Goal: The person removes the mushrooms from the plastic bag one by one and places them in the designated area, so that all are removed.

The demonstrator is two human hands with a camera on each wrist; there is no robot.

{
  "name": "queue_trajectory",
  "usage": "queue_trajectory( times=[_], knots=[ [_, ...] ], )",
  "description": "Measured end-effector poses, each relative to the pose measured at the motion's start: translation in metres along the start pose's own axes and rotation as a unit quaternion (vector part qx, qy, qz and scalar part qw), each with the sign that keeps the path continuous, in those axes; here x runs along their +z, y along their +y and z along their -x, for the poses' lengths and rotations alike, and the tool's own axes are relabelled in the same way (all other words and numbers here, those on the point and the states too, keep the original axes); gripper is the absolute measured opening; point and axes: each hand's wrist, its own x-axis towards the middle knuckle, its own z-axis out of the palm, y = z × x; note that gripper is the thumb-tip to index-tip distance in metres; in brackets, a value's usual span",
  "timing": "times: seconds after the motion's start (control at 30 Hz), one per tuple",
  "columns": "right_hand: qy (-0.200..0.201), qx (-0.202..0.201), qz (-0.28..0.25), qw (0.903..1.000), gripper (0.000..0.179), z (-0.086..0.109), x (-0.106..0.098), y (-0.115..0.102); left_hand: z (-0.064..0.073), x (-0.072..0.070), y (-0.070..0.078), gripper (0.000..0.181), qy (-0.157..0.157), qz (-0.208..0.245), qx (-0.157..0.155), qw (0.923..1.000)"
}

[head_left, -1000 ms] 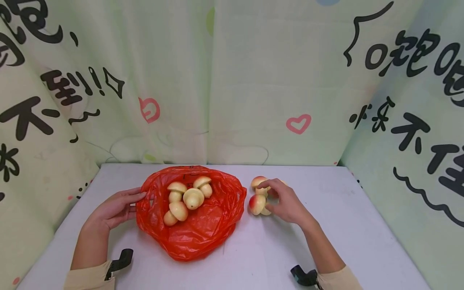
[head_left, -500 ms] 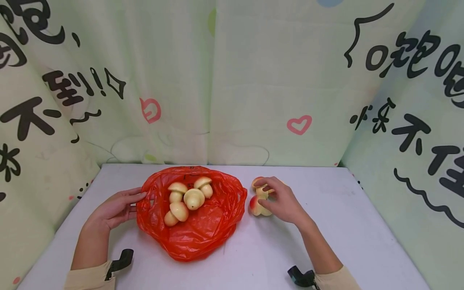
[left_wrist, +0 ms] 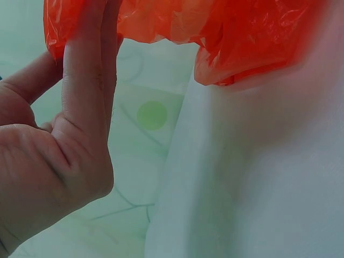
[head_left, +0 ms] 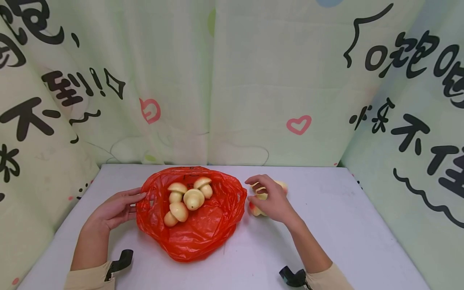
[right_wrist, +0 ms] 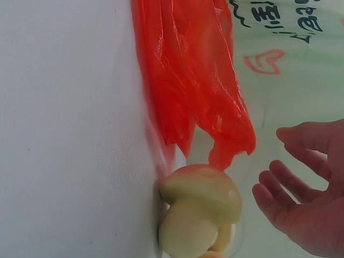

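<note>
A red plastic bag (head_left: 206, 237) lies spread on the table with its mouth rolled open, and several toy mushrooms (head_left: 193, 199) sit inside. My left hand (head_left: 114, 209) pinches the bag's left rim between thumb and fingers; in the left wrist view those fingers reach up along the red plastic. Just right of the bag, my right hand (head_left: 272, 200) hovers over a small group of mushrooms, fingers spread and bent, holding nothing. It partly hides them. One has a red-tinged cap (head_left: 256, 210). In the right wrist view a mushroom (right_wrist: 199, 199) stands apart from the fingers.
The white table (head_left: 326, 233) carries the bag and mushrooms. A printed curtain (head_left: 246, 100) encloses it at the back and both sides. Black wrist-camera mounts (head_left: 121, 259) stick out from both sleeves.
My right hand has shifted left over the mushrooms toward the bag, uncovering a mushroom on its right side. My left hand and the bag have stayed put.
</note>
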Motion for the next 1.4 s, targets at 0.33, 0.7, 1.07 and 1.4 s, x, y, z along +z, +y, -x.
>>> queue_trajectory(
  times=[0.33,0.7,1.07,1.4],
  knots=[
    [-0.014,0.005,-0.018,0.9997,0.043,-0.005,0.012,-0.014,0.000,0.000,0.001,0.068,-0.001,-0.002,-0.001,1.0000],
    [-0.039,-0.011,-0.048,0.9980,0.043,-0.011,0.026,-0.024,0.001,0.000,0.001,0.072,-0.007,-0.001,-0.001,1.0000],
    [-0.072,-0.026,-0.070,0.9947,0.042,-0.020,0.041,-0.033,-0.001,0.001,0.000,0.076,-0.011,-0.008,0.002,0.9999],
    [-0.092,-0.019,-0.063,0.9935,0.041,-0.028,0.056,-0.039,-0.001,0.001,0.001,0.075,-0.015,-0.006,0.004,0.9999]
  ],
)
